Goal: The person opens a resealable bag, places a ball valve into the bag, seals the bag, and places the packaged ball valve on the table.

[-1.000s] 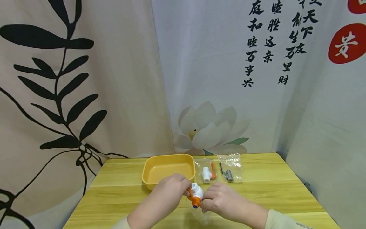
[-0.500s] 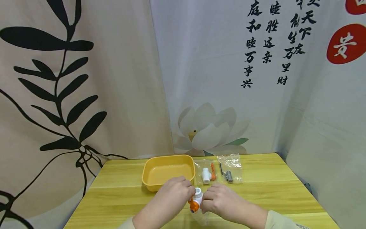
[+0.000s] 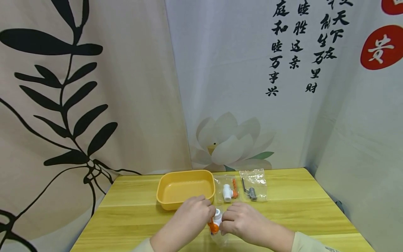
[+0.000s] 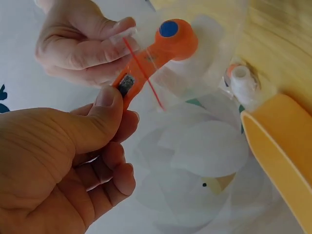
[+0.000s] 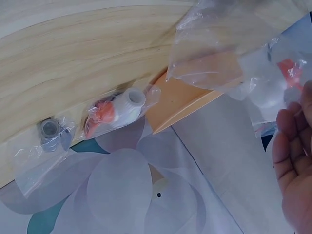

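Note:
Between the hands, a white plastic ball valve [image 3: 217, 217] with an orange lever handle sits mostly inside a clear zip bag [image 4: 228, 29]. My left hand [image 3: 194, 214] pinches the end of the orange handle [image 4: 141, 68] between thumb and index finger, with the other fingers curled loosely. At the bag's opening, marked by a red line, my right hand [image 3: 244, 221] pinches the edge of the plastic. In the right wrist view the bag hangs loose and hazy over the valve, and only part of the right hand [image 5: 298, 168] shows.
A yellow tray [image 3: 185, 206] stands behind the left hand on the wooden table [image 3: 126, 217]. To its right lie a bagged white-and-orange valve [image 3: 227, 193] and another clear bag [image 3: 256, 180] with a grey fitting and a dark lever. A printed curtain [image 3: 145, 105] hangs behind.
The valve has turned more upright and moved slightly down between the hands. My left hand has shifted a little right and down with it; the right hand has hardly moved.

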